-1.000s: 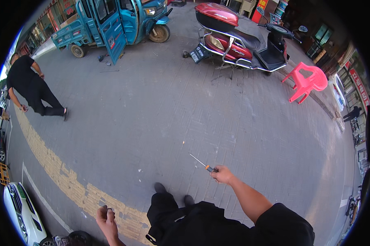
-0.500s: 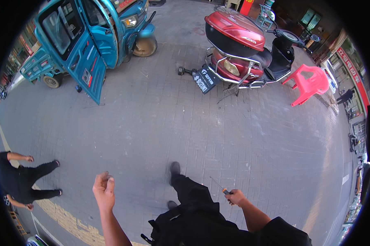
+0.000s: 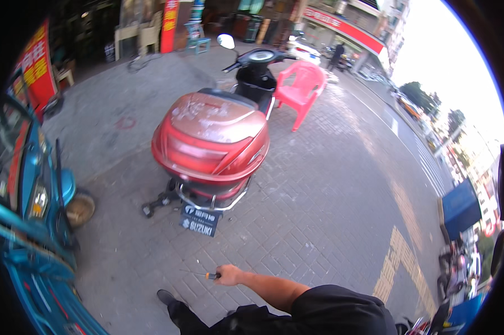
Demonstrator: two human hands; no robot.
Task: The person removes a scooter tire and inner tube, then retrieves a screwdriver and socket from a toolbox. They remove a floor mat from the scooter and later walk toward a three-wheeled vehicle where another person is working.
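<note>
My right hand (image 3: 228,275) is closed around the orange-and-black handle of a screwdriver (image 3: 211,276). Its thin shaft points left, held above the paving. Beyond it stands a red scooter (image 3: 221,192) with a large red top box (image 3: 213,139) at its rear and a dark plate (image 3: 201,221) low at the back. The screwdriver is apart from the scooter. My left hand is out of view.
At the left is a blue three-wheeled vehicle (image 3: 34,245). A pink plastic chair (image 3: 302,86) stands beyond the scooter on the right. A black object (image 3: 154,205) sits by the scooter's rear. A blue container (image 3: 459,209) stands far right, near the road.
My view has swung right and the scooter now appears nearer. My left hand has left the picture. The screwdriver stays in my right hand, now pointing left.
</note>
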